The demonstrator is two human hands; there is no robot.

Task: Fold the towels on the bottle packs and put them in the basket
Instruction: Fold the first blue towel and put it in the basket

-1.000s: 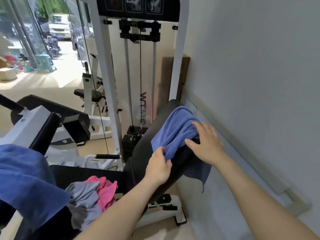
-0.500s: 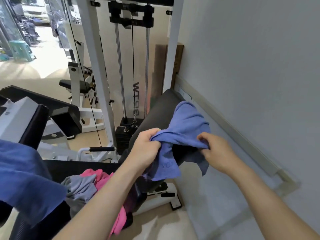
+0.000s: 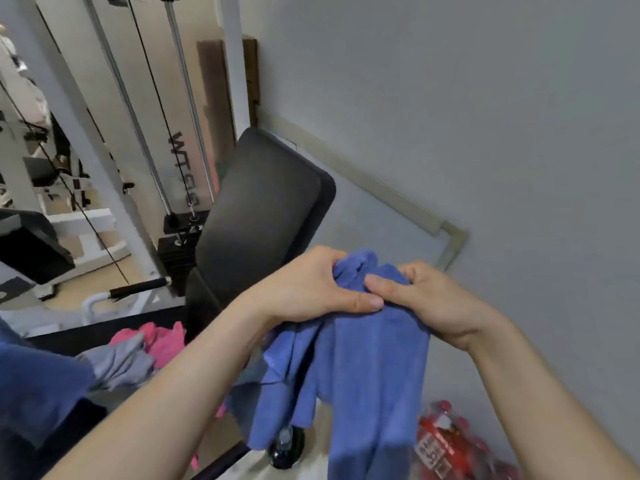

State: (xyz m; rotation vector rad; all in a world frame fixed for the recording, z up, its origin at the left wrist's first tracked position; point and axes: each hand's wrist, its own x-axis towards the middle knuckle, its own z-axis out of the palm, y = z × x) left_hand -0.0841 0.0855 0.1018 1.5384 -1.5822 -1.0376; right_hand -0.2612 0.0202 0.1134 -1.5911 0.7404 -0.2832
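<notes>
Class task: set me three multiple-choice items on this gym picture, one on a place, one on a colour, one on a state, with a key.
1. Where is the pack of red-capped plastic bottles? A) lower right, by the grey wall B) on a wooden table C) in a basket
2. What colour is the soft cloth towel that the left hand and right hand grip? A) pink B) blue C) white
3. How is that towel? A) folded flat B) hanging loose C) rolled tight
Key: 1 A, red caps show there; 2 B, plainly blue; 3 B, it droops from both grips.
</notes>
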